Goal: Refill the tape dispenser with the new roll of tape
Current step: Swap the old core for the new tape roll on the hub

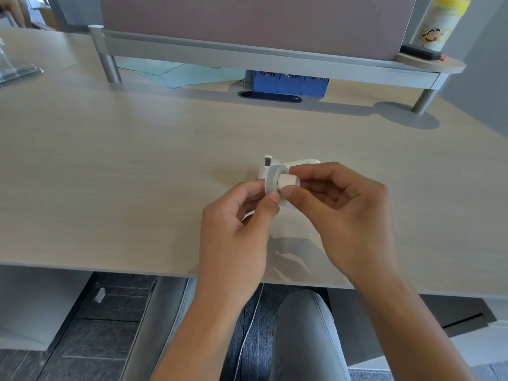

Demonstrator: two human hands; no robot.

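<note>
Above the desk I hold a translucent roll of tape (272, 179) between the thumb and fingers of my left hand (242, 215). A small white spool core (288, 179) sticks out of the roll's hole on its right side, pinched by my right hand (343, 207). Just behind both hands the white tape dispenser (286, 164) sits on the desk, its metal cutter end pointing up at the left; my fingers hide its lower part.
The light wooden desk (137, 160) stretches left and right. A grey monitor shelf (247, 55) spans the back, with a blue box (291, 83) and a dark cable slot (269, 97) under it. A yellow-lidded canister (437, 23) stands back right. Clear plastic items (16, 70) lie far left.
</note>
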